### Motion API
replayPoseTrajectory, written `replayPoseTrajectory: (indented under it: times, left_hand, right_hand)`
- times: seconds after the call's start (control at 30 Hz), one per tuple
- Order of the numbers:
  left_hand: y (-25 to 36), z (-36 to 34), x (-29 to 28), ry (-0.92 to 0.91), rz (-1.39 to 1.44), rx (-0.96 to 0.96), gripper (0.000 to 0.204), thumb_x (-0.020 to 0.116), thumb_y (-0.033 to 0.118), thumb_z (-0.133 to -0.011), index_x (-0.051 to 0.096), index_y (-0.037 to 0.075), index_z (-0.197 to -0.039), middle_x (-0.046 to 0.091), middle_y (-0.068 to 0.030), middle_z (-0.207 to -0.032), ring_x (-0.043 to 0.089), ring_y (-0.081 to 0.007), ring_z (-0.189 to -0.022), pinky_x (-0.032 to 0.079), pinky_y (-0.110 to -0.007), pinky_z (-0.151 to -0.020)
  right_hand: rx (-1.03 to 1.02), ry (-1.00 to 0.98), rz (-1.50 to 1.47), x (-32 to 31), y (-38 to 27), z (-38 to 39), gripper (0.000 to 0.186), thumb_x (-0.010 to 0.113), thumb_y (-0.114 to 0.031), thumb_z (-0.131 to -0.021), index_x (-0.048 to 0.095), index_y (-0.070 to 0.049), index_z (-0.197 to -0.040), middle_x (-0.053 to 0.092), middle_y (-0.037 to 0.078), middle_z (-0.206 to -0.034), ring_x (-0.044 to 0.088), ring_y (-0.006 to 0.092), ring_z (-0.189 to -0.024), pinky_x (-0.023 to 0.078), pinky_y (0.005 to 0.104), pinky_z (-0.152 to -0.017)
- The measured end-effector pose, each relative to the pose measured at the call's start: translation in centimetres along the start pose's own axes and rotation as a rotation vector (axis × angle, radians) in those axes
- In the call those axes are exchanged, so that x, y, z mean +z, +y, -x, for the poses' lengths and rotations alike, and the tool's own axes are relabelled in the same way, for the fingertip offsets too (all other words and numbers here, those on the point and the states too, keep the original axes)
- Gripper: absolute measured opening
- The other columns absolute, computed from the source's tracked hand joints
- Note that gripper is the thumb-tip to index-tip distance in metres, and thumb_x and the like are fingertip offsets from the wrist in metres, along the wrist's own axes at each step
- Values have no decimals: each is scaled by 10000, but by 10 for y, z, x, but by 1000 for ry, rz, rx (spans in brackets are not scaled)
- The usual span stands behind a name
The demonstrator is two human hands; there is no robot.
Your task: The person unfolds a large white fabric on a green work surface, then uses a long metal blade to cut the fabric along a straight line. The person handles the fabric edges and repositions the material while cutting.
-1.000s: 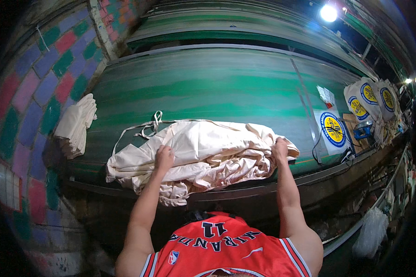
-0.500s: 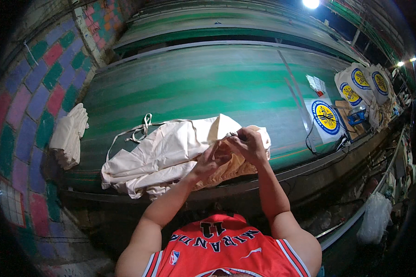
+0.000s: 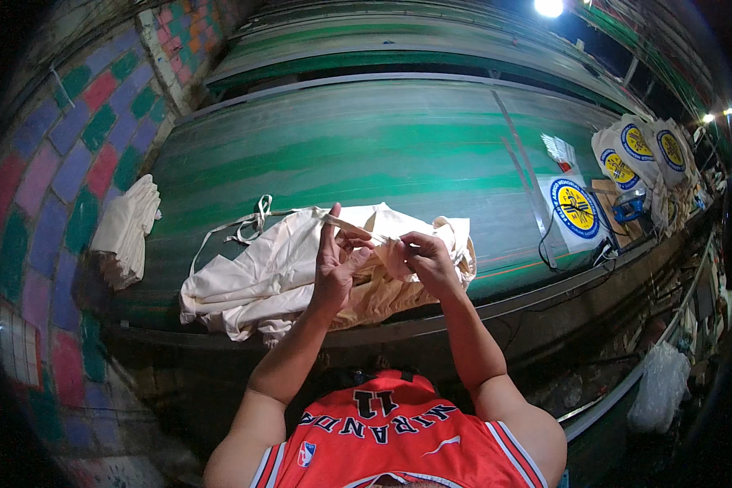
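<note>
A heap of cream cloth point(image 3: 256, 268), seemingly fabric bags with a cord, lies along the near edge of the green table. My right hand point(image 3: 433, 264) pinches a raised fold of this cloth between thumb and fingertips. Against the same fold rests my left hand point(image 3: 333, 272), its forefinger stretched upward and its thumb apart. A narrow cloth strip crosses beside those left fingers. Behind the heap, a thin pale cord point(image 3: 260, 213) loops over the tabletop. The cloth under my hands is bunched and partly hidden by them.
Folded cream cloths point(image 3: 126, 232) stand stacked at the left end of the green table point(image 3: 342, 154). Rightward lie a printed round emblem sheet point(image 3: 575, 210), a blue tool point(image 3: 629, 207) with a black cable, and several printed bags point(image 3: 638, 150). A painted block wall point(image 3: 65, 179) borders the left.
My hands have drawn apart from where they met at the cloth. The left has moved up and left, fingers spreading; the right has shifted slightly lower, still pinching the fold.
</note>
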State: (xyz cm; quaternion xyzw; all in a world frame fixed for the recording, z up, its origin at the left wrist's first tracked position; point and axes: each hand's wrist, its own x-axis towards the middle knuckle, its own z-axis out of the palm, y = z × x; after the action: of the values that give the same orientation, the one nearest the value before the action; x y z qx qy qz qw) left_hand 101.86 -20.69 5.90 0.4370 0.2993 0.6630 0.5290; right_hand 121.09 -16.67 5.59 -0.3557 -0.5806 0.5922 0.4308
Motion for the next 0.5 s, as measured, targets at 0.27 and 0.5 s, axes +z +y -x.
replayPoseTrajectory:
  times: [0.27, 0.5]
  left_hand:
    - [-3, 17, 8, -29, -338, 147, 1028, 696, -69, -834, -1, 119, -1565, 573, -89, -1090, 606, -144, -916, 536, -315, -834]
    - [10, 35, 8, -128, -524, 488, 585, 536, 65, -996, 251, 58, -1506, 650, -108, -911, 640, -200, -950, 507, -373, -902]
  right_hand:
    - [-306, 16, 41, 24, 6, 5, 119, 627, 81, -879, 679, 17, -965, 635, 35, -916, 605, 107, -823, 495, 245, -694]
    - [-591, 258, 461, 30, 1, 8, 209, 699, 96, -754, 697, -10, -935, 628, 83, -892, 630, 176, -798, 515, 295, -671]
